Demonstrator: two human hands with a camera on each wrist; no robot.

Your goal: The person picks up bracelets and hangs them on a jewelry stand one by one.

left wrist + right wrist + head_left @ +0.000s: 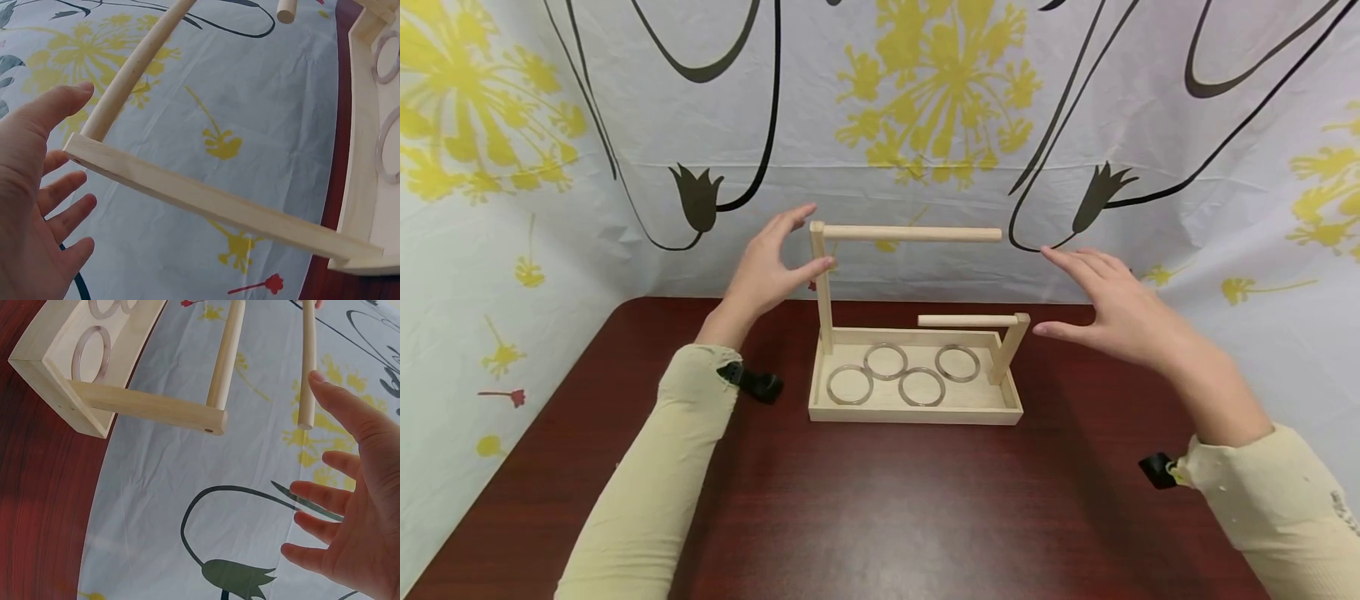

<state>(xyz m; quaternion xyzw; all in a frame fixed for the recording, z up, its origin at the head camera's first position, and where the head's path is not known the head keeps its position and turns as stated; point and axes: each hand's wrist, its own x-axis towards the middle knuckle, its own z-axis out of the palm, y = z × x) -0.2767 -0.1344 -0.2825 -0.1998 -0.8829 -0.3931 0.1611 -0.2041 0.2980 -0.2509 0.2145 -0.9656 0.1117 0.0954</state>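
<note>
A light wooden tray (917,415) stands on the table with several clear rings (922,405) lying flat inside. From its left end rises a tall post (823,300) with a long dowel (917,234) pointing right. A shorter post (1011,348) at the right end carries a short dowel (966,321) pointing left. My left hand (763,271) is spread beside the tall post's top; whether it touches cannot be told. My right hand (1123,312) hovers right of the short post, fingers extended and apart from it. Neither hand holds anything.
The dark red-brown table (880,517) extends in front of the tray and to both sides. Behind it hangs a white curtain (760,275) with yellow and dark flower prints. Black straps with small black pieces (763,387) sit at both cuffs.
</note>
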